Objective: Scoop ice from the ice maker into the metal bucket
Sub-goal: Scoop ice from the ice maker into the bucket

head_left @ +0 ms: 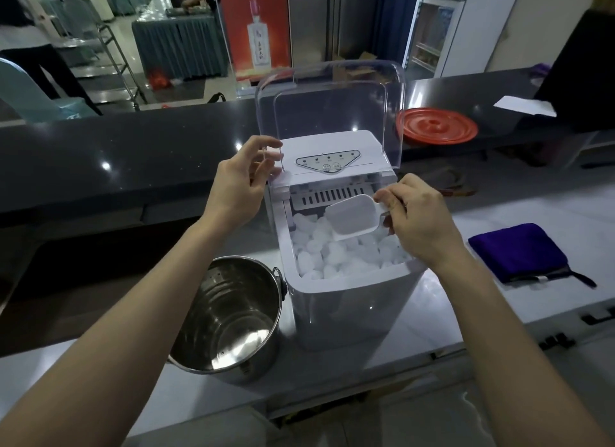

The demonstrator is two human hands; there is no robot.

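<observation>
Head view: right hand (421, 218) pinches scoop (354, 217), handle hidden; left hand (238, 188) grips lid (329, 114).

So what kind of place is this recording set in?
Probably a bar or banquet service counter: an ice maker and bucket on the worktop, a liquor poster and skirted tables beyond.

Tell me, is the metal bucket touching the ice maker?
Cannot tell. In the head view the metal bucket stands right beside the ice maker, its handle lug close against the white wall, but no clear gap or contact shows there.
</observation>
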